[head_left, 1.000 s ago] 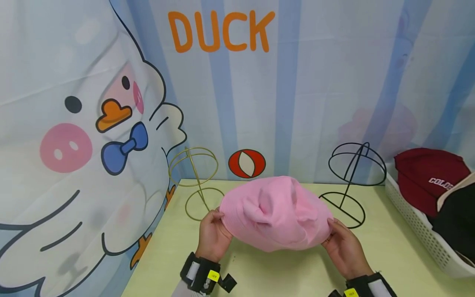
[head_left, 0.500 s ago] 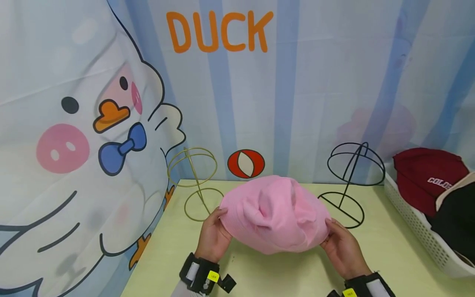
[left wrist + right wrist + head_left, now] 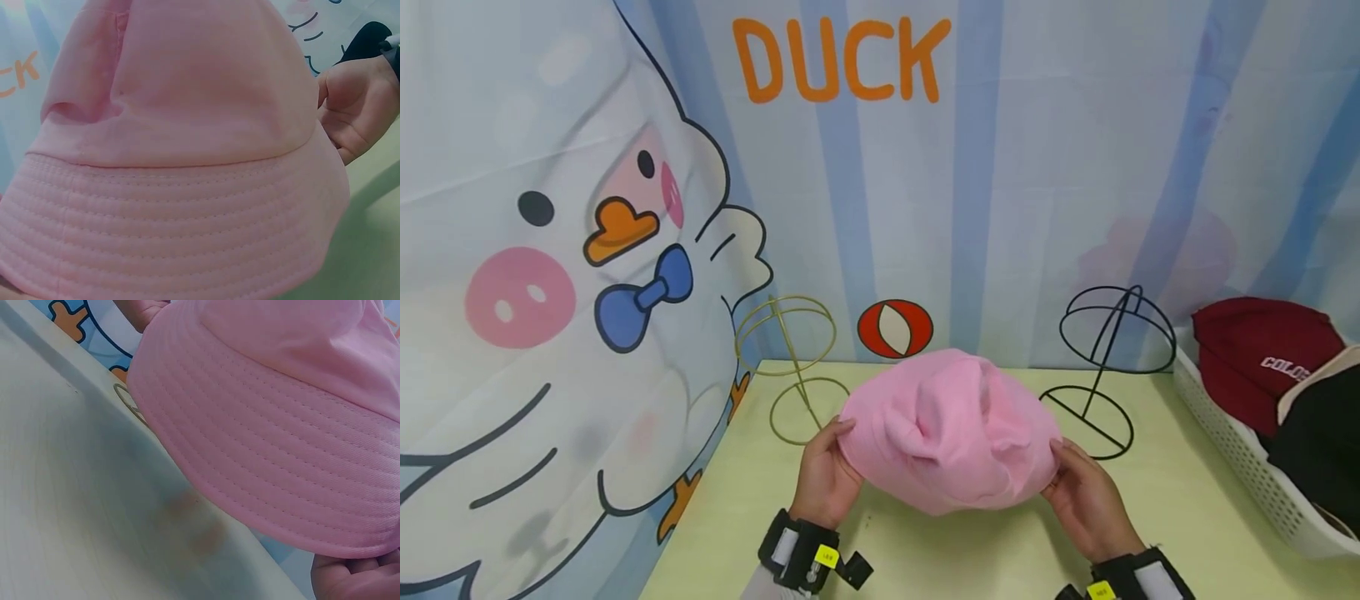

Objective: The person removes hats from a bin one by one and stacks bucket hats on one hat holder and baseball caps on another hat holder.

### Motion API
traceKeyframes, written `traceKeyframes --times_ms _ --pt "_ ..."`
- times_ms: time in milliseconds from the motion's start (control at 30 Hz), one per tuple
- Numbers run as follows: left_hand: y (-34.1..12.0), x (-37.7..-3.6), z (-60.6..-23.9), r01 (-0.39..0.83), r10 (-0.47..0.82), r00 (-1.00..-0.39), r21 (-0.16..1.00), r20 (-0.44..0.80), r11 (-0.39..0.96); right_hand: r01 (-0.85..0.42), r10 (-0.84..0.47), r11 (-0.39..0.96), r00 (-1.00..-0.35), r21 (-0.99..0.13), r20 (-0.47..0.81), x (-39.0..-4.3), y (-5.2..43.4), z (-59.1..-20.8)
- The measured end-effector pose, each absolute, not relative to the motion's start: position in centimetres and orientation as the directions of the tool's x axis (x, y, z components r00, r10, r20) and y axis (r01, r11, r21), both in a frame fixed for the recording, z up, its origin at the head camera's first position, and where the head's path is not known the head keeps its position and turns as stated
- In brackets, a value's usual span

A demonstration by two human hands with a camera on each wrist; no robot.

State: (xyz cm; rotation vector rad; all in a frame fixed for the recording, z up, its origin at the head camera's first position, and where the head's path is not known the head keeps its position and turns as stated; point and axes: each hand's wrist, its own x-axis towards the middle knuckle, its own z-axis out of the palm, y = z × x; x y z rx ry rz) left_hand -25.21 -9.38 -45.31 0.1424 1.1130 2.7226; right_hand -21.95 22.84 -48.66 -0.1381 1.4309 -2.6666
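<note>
A pink bucket hat (image 3: 947, 429) with a stitched brim is held above the pale green table (image 3: 1157, 525), in front of me. My left hand (image 3: 827, 475) grips its left brim edge and my right hand (image 3: 1078, 500) grips its right brim edge. The left wrist view is filled by the pink bucket hat (image 3: 181, 169), with the right hand (image 3: 356, 106) at its far side. In the right wrist view the hat brim (image 3: 281, 444) hangs over the table, with the left hand (image 3: 140, 309) at the top.
A gold wire hat stand (image 3: 790, 367) stands at the back left and a black wire hat stand (image 3: 1108, 367) at the back right. A white basket (image 3: 1240, 458) at the right edge holds a dark red cap (image 3: 1262, 358) and dark clothing. A duck-print curtain hangs behind.
Both hands and the pink hat have drifted slightly left and a little away from me; the hold on the brim is the same.
</note>
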Motion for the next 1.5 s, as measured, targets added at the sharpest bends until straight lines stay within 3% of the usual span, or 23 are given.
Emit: traceKeyframes --times_ms 700,1500 --pt "-10.8 -25.2 -42.8 -0.081 0.209 -0.972 0.685 0.107 -0.724 0.039 -0.155 -0.507 -0.987 -0.861 0.046 -22.7 21.3 -47.0" --pt "-14.0 -26.1 -37.4 0.064 0.151 -0.958 0.694 0.245 -0.717 -0.041 -0.339 -0.415 -0.92 -0.909 0.196 -24.5 19.4 -43.0"
